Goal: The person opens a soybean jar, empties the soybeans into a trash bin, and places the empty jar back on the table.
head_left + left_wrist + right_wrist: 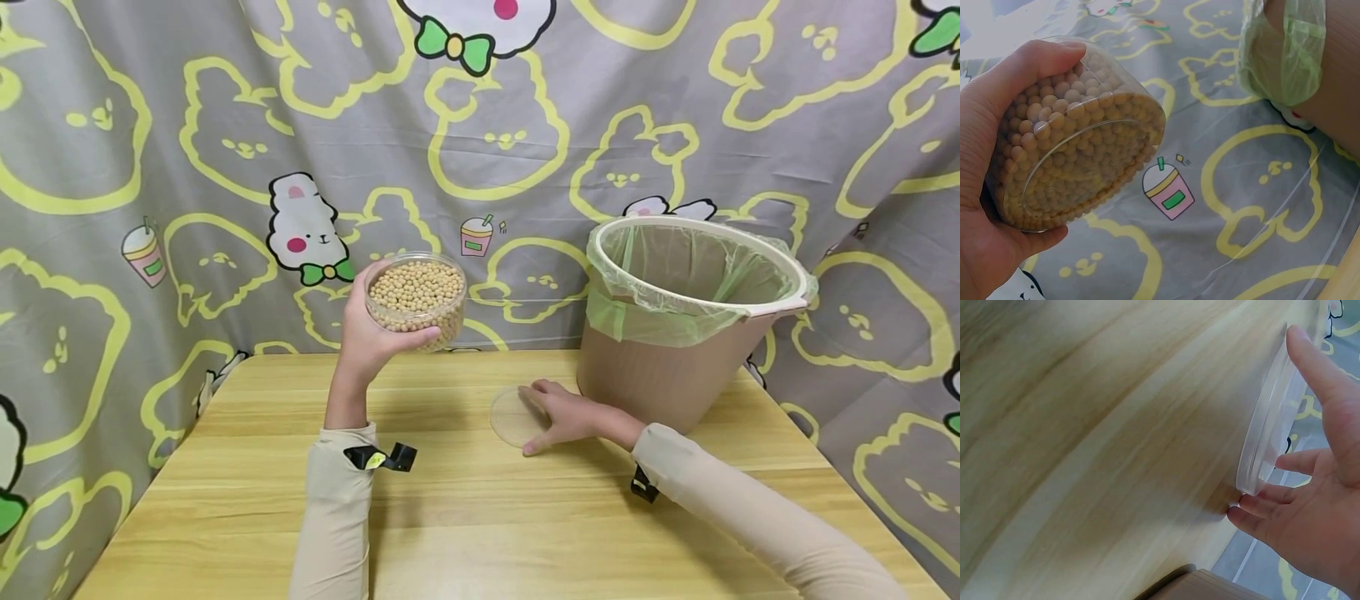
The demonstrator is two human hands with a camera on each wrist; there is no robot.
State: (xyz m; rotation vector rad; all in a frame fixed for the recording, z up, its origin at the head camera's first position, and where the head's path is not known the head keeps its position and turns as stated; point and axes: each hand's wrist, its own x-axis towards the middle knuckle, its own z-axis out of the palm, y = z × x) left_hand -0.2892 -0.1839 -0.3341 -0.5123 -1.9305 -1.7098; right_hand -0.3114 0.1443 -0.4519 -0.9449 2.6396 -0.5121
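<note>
My left hand (375, 321) holds up a clear round jar (453, 310) with no lid on it, tilted toward the head camera. Pale yellow soybeans (417, 287) fill it almost to the rim. In the left wrist view the thumb and fingers wrap its side, and the beans show through the jar's base (1079, 169). Low on the table, my right hand (567, 414) spans a clear round lid (506, 417), thumb at the near edge and fingers at the far edge. The right wrist view shows the lid (1266, 431) close against the wood between thumb and fingertips.
A brown bin (637, 371) with a pale rim and a green plastic liner (637, 321) stands at the back right, just behind the right hand. The wooden table (465, 517) ends at a grey patterned curtain (517, 208).
</note>
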